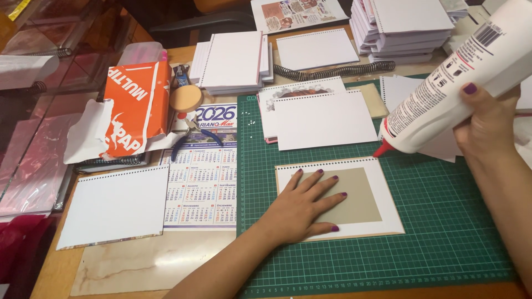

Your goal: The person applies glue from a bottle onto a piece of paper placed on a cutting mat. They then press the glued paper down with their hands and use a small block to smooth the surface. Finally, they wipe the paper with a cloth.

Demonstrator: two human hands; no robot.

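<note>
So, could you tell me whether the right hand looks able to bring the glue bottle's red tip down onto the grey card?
Probably yes: the right hand holds the glue bottle just above the grey card, whose right part lies bare beside the left hand.

A wooden desk [52,271] carries everything. On its right half lies a green cutting mat [443,232] with a white grid. Left of the mat lies a printed calendar sheet [202,182], and beside that a white punched sheet [113,205]. A pale marbled sheet [149,263] lies near the front edge. Behind them sit a torn orange paper wrapper [136,108], blue-handled pliers [185,141] and a round wooden disc [186,98]. At the back stand stacks of white punched pages [233,61], a taller stack [407,27], and black binding coils [332,71].
</note>
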